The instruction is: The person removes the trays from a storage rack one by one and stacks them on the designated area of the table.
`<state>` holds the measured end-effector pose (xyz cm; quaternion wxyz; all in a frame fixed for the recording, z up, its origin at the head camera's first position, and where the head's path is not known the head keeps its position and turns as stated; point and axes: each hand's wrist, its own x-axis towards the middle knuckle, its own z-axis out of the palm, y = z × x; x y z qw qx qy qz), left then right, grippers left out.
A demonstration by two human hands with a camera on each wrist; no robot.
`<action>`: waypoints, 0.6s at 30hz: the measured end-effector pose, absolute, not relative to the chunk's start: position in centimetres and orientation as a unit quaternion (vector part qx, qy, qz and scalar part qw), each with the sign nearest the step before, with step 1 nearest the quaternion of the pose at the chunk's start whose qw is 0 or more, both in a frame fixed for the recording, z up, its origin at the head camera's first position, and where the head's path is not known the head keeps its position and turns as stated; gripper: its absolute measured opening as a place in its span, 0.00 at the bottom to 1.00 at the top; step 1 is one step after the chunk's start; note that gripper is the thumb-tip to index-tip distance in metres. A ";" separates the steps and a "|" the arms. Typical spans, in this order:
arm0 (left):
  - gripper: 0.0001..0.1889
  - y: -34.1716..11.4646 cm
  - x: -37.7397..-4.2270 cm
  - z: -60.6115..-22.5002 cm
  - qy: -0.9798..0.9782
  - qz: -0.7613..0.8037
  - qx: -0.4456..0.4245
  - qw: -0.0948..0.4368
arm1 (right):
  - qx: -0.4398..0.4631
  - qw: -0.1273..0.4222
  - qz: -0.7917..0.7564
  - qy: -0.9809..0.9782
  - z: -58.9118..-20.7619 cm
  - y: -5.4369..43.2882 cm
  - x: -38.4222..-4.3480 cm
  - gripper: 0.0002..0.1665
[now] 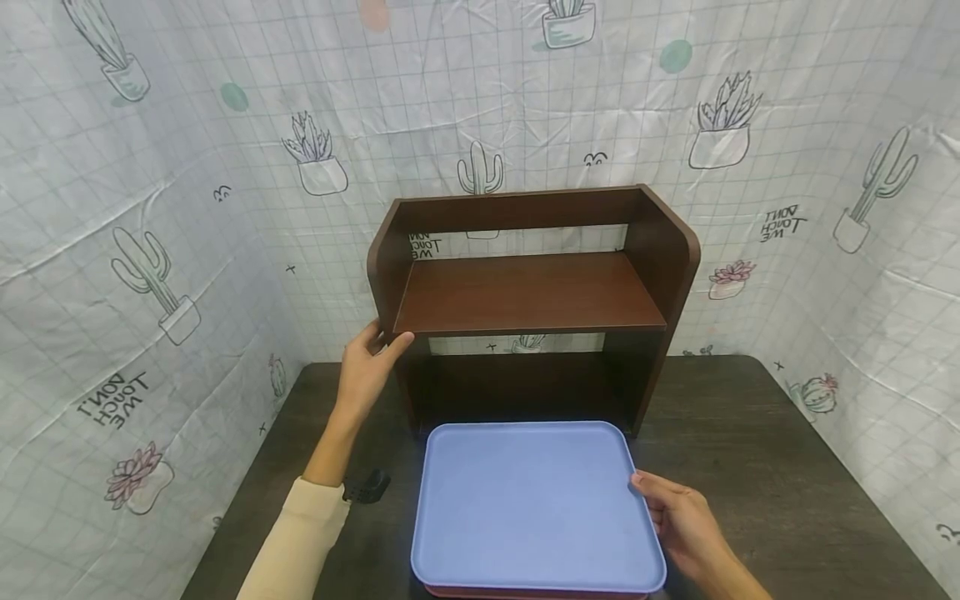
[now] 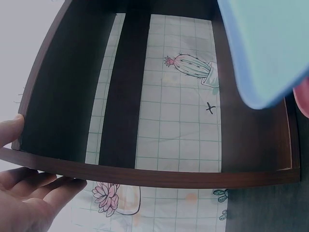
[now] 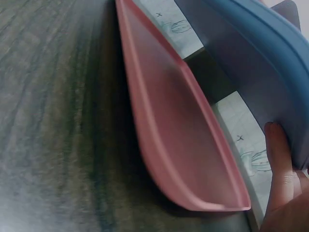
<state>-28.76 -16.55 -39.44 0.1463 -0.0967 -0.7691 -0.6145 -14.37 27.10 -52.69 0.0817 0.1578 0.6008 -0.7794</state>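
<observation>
A dark brown two-tier wooden shelf [image 1: 528,292] stands at the middle back of the table. My left hand [image 1: 363,371] grips its left side panel, with the thumb at the front edge and the other fingers along the outer face. In front of the shelf, my right hand [image 1: 686,521] holds a light blue rectangular tray [image 1: 532,508] by its right rim, thumb on the edge. The right wrist view shows a pink tray [image 3: 140,104] on the table, with the blue tray raised above it. Nothing lies on the blue tray's upper face.
The dark wood-grain table [image 1: 750,467] extends to both sides of the shelf. A white cloth [image 1: 420,100] with cactus drawings and a grid hangs behind and at both sides. A black camera mount [image 1: 367,486] sits at the left wrist.
</observation>
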 end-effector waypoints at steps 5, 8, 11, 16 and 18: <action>0.35 -16.5 -28.7 -39.3 -0.767 -0.618 -0.100 0.143 | 0.166 0.078 -0.775 0.604 -53.6 26.8 -14.3 0.15; 0.35 -16.6 -28.8 -39.3 -0.767 -0.618 -0.100 0.143 | 0.170 0.080 -0.774 0.605 -54.0 26.6 -14.2 0.12; 0.35 -16.6 -28.8 -39.4 -0.768 -0.617 -0.098 0.143 | 0.179 0.082 -0.765 0.613 -54.3 26.4 -14.3 0.11; 0.35 -16.6 -28.9 -39.4 -0.769 -0.615 -0.098 0.145 | 0.191 0.086 -0.745 0.634 -54.6 26.2 -14.5 0.29; 0.35 -16.6 -28.9 -39.4 -0.768 -0.616 -0.099 0.146 | 0.192 0.088 -0.739 0.640 -54.7 26.1 -14.6 0.31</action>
